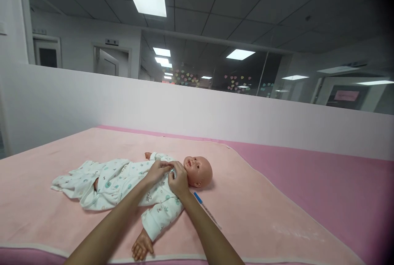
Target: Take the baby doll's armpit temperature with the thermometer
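A bald baby doll (pixel 201 171) lies on its back on a pink mat, its head to the right. It wears white patterned clothes (pixel 115 179) with green and brown prints. At the doll's upper chest, near the neck, my left hand (pixel 158 170) and my right hand (pixel 179 179) meet. The fingers of both are bent and pressed on the cloth of the collar. What lies between the fingertips is too small to make out fully. One doll hand (pixel 143 246) rests palm down near the mat's front edge.
A pen with a blue cap (pixel 198 197) lies on the pink mat (pixel 261 215), just right of my right forearm. Behind the mat runs a low white wall (pixel 215 113) with glass above it. Pink padding (pixel 323 174) extends at the right.
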{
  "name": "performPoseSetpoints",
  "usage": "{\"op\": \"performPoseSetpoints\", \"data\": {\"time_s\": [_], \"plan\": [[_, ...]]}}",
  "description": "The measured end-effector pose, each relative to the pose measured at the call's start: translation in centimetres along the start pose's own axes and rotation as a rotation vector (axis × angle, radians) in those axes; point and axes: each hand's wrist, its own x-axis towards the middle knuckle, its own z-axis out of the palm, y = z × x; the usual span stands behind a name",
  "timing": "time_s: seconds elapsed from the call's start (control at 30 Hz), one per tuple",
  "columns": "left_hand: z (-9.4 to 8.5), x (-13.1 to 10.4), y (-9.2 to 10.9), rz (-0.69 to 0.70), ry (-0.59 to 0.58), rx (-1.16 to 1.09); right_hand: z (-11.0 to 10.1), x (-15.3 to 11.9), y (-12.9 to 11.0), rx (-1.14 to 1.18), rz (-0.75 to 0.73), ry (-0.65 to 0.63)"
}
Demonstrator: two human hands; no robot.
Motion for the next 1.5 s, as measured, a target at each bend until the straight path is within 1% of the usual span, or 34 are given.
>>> {"op": "performPoseSetpoints", "data": {"time_s": [0.07,0.17,0.23,0.27,0.4,0.5,0.7,0.8,0.93,1.0,1.1,1.23,1.3,1.37,1.43,1.5], "plan": [[0.0,-0.5,0.8,0.008,-0.008,-0.017,0.0,0.0,0.0,0.007,-0.011,0.031],[0.0,-1.3,2.0,0.020,-0.083,0.019,0.0,-0.1,0.1,0.012,-0.022,0.074],[-0.1,-1.5,2.4,0.039,-0.123,0.071,0.0,0.0,0.2,0.010,-0.026,0.084],[-0.2,-1.5,2.5,0.055,-0.120,0.104,0.0,0.0,0.2,0.008,-0.026,0.086],[0.0,-1.3,1.9,0.128,-0.048,0.199,0.1,0.0,0.2,0.003,-0.032,0.112],[0.0,-1.3,1.6,0.161,-0.042,0.228,0.1,0.0,0.1,-0.015,-0.045,0.137],[0.0,-1.4,1.9,0.131,-0.045,0.218,-0.1,0.0,-0.2,-0.053,-0.014,0.148],[0.2,-1.4,1.7,0.137,0.004,0.258,-0.2,0.0,-0.3,-0.041,-0.009,0.150],[0.8,-1.6,1.3,0.232,0.126,0.453,0.0,-0.1,-0.2,-0.033,-0.041,0.146],[0.9,-1.9,1.4,0.277,0.154,0.568,0.0,-0.2,-0.2,-0.039,-0.044,0.149],[0.2,-2.2,1.9,0.314,0.123,0.733,0.0,-0.1,0.0,-0.058,-0.055,0.165],[-1.7,-2.5,2.7,0.300,0.076,0.930,-0.2,0.2,0.1,-0.133,-0.113,0.201],[-2.7,-2.7,2.8,0.293,0.068,0.953,-0.3,0.4,-0.1,-0.190,-0.128,0.158],[-3.4,-3.1,2.8,0.310,0.057,0.923,-0.3,0.6,-0.4,-0.224,-0.135,0.051],[-3.8,-3.6,2.6,0.342,0.060,0.892,-0.3,0.7,-0.7,-0.232,-0.142,-0.047],[-3.9,-4.1,2.5,0.365,0.080,0.900,-0.3,0.8,-0.8,-0.232,-0.150,-0.081]]}}
